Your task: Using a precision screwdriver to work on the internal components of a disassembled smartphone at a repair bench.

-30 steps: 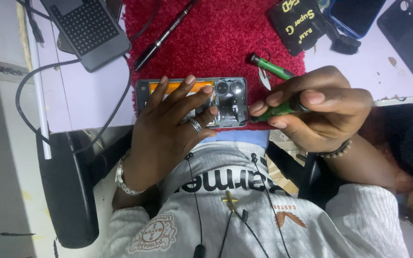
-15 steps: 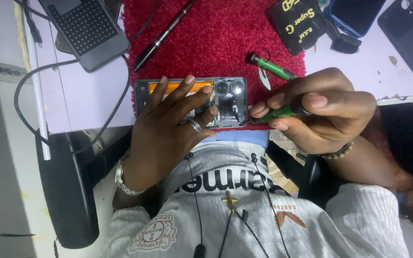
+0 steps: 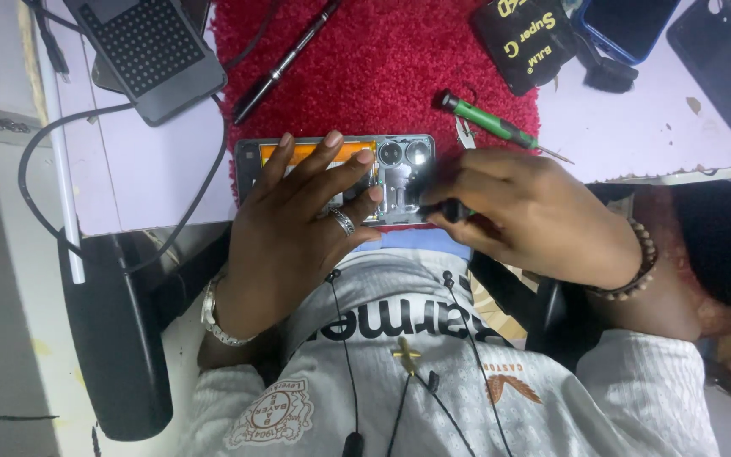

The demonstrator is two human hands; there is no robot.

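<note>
surface: pale lilac table | on it: red mat, grey device, black cable

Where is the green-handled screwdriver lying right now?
In the head view, the green-handled screwdriver lies loose at the right edge of the red mat, just above the right hand and right of the opened phone.

Under your left hand lies an opened phone with bare, dull grey metal and glossy camera lenses, on a rough, deep-pile red cloth mat. The tabletop is smooth, matt and pale. The spare screwdriver has a shiny green plastic handle
</note>
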